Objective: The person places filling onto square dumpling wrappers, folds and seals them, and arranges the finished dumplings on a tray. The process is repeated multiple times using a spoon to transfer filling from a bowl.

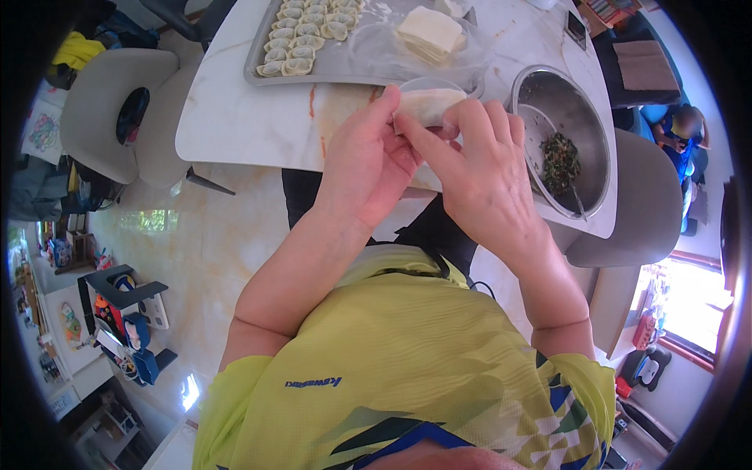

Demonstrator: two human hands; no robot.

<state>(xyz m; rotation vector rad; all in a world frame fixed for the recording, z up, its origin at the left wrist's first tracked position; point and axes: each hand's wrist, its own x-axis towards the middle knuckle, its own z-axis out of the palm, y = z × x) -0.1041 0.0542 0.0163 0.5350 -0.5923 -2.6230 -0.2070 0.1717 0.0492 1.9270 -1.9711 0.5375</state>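
Note:
Both hands hold a pale dough wrapper point(432, 104), folded over, above the near edge of the table. My left hand point(364, 161) supports it from the left, palm up and thumb raised. From the right, my right hand point(487, 161) pinches its edge with bent fingers. Whether filling lies inside is hidden. Beyond the hands, a stack of square wrappers point(432, 32) rests on clear plastic. To its left, a metal tray point(329, 75) carries rows of folded wontons point(305, 29). A steel bowl point(531, 126) at right contains chopped green filling point(559, 161) and a metal utensil point(578, 202).
Just behind the wrapper shows the rim of a clear round dish point(429, 83). A phone point(576, 29) lies on the marble-look table point(235, 117) at the far right. Grey chairs stand left point(106, 111) and right point(640, 205). A person point(681, 138) sits at the right.

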